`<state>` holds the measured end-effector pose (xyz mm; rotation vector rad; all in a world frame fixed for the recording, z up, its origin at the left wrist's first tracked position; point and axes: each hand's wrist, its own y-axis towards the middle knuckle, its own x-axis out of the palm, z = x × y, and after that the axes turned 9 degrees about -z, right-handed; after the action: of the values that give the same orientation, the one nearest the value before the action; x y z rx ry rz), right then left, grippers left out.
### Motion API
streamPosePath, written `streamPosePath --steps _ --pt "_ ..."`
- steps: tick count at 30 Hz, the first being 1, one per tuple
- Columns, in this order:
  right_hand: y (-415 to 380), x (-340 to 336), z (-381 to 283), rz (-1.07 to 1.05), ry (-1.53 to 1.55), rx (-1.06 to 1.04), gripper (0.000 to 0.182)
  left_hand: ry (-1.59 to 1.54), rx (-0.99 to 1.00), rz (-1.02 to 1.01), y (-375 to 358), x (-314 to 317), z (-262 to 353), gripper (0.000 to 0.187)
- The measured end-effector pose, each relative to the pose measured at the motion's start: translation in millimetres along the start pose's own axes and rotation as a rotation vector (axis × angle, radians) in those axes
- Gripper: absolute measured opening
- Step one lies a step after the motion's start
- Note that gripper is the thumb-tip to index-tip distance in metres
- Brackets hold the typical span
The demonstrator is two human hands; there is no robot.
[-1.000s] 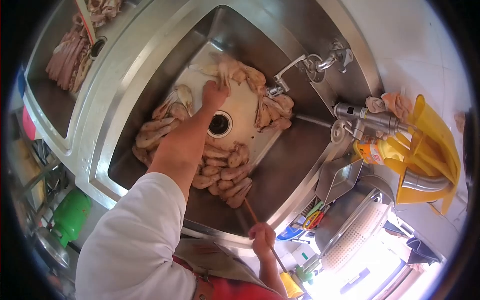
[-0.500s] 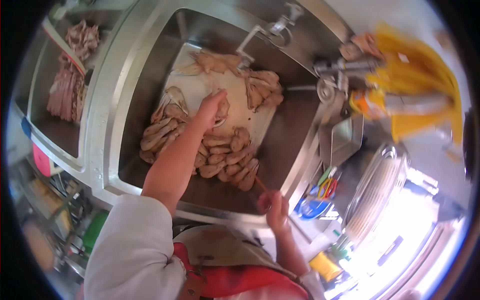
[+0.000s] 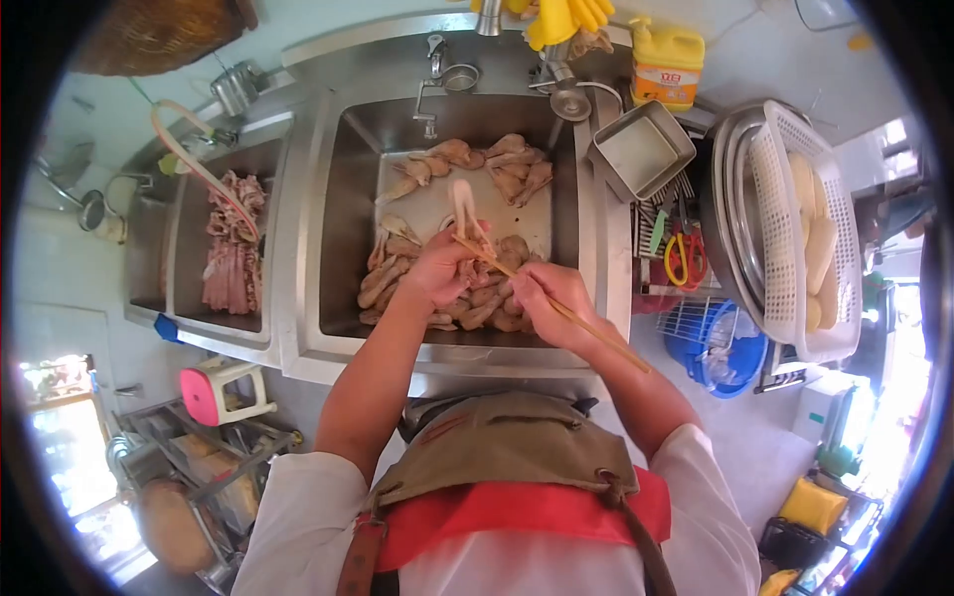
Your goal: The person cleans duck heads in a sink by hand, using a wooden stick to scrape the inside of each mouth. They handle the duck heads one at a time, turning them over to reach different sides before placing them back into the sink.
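Observation:
Over the large steel sink point(image 3: 339, 228), my left hand point(image 3: 437, 270) is closed around a pale raw poultry leg point(image 3: 463, 207), its lighter end pointing up and away from me. My right hand point(image 3: 551, 306) grips a thin wooden stick point(image 3: 608, 346). The stick's far tip overlaps the poultry leg beside my left fingers, and its other end runs back along my right forearm. Below both hands lies a heap of raw poultry legs point(image 3: 386, 280). Another cluster of poultry legs point(image 3: 519, 171) rests at the sink's far right, with more along the far side.
In the left sink hang strips of pinkish meat point(image 3: 232, 283) beside a hose point(image 3: 204, 179). A faucet point(image 3: 427, 104) reaches over the big sink's back edge. To the right stand a square metal container point(image 3: 644, 149), scissors point(image 3: 684, 260), a white basket point(image 3: 785, 258) and a yellow jug point(image 3: 666, 65).
My left hand has drawn back towards me with a poultry leg. My right hand has come up over the sink, bringing the stick to the leg. The view has turned and straightened.

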<state>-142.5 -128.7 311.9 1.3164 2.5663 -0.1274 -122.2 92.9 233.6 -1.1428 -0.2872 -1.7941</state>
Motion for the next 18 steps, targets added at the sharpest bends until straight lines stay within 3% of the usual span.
streamPosePath --steps 5,11,18 --pt "-22.9 -16.2 -7.7 -0.011 -0.252 -0.243 0.018 0.189 -0.014 0.247 -22.0 44.3 0.3 0.053" --pt "-33.2 -21.0 -8.4 -0.094 -0.418 -0.404 0.017 0.236 0.016 0.215 -32.1 65.4 -3.5 0.059" --pt "-24.3 -21.6 -3.2 -0.249 -0.639 -0.510 0.014 0.221 -0.044 0.272 -34.0 75.9 -9.5 0.038"
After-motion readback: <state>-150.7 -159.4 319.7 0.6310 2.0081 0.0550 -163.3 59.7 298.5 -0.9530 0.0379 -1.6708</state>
